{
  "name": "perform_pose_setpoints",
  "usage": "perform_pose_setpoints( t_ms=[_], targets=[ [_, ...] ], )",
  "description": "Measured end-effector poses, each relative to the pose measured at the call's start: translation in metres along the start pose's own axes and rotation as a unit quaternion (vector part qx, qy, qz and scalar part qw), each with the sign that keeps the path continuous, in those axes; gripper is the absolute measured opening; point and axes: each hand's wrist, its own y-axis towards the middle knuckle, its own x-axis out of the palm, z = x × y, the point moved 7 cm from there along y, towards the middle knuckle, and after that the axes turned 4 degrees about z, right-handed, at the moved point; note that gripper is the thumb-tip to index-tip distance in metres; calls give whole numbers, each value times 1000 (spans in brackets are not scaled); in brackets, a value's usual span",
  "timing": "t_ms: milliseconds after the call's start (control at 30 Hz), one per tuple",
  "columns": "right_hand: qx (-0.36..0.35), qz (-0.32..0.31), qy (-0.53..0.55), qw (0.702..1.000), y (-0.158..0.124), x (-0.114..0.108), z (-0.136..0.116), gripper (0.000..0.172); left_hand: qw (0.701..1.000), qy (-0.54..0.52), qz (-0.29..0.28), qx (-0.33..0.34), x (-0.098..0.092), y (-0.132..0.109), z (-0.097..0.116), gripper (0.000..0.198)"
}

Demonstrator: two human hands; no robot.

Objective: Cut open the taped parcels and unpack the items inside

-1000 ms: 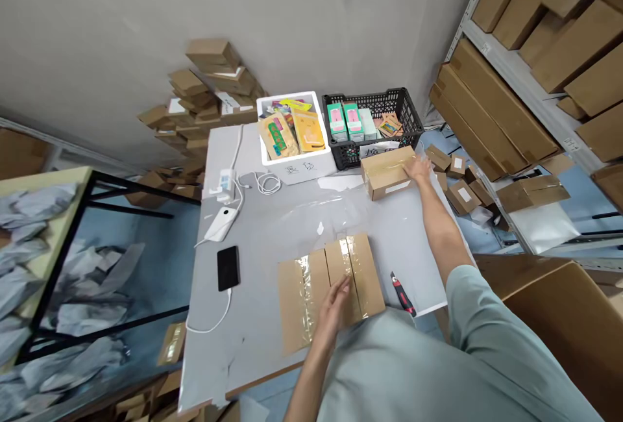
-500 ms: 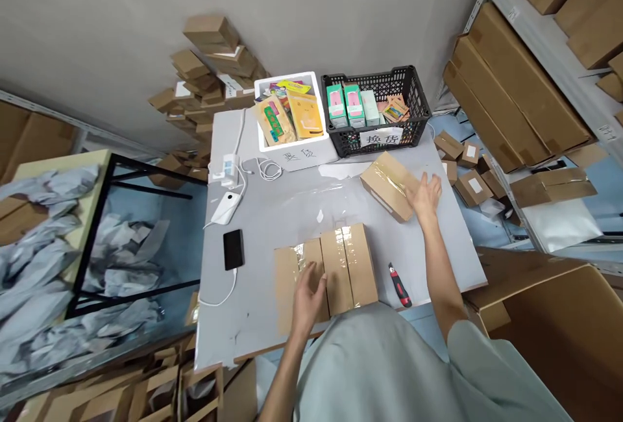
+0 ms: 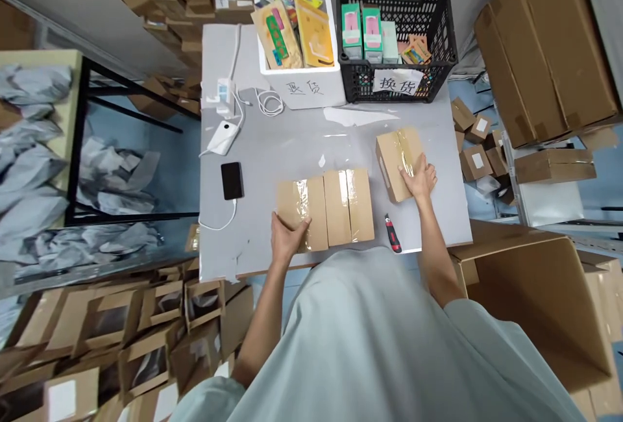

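Two taped cardboard boxes, a left box and a right box, lie side by side at the table's near edge. My left hand grips the left box at its near left corner, thumb on top and fingers along the side. My right hand holds a separate cardboard box by its near right part, thumb on the top near the tape. That box sits slightly turned on the table. A red and black box cutter lies between the right box and my right forearm.
A white foam box of packets and a black crate of small cartons stand at the table's back. A phone, a charger and cables lie left. A large open carton stands right; several boxes fill the lower left.
My left hand has slid from the left box's top to its near left corner. My right hand has turned the separate box straighter and closed more around it. The view has tilted downward.
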Motion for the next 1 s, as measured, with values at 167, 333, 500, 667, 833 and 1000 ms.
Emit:
perform_pose_setpoints(
  t_ms=[167,333,500,667,833,1000],
  targets=[
    [25,-1,2,1000,-79,10,0,111,1000,-22,6,-20,5,-6,0,130],
    [8,-9,49,999,-137,9,44,73,999,-38,-14,23,9,-8,-11,124],
    [38,-83,-22,996,-209,35,87,54,997,-62,-4,53,13,-16,-18,118],
    [24,-146,-51,988,-245,76,78,42,995,-74,-14,67,14,-18,-13,113],
    [78,-131,-77,985,-247,58,98,24,994,-86,-32,65,11,-18,-17,115],
    [166,-56,-98,980,-214,-13,131,38,993,-94,-34,59,11,-18,-19,116]
  ],
)
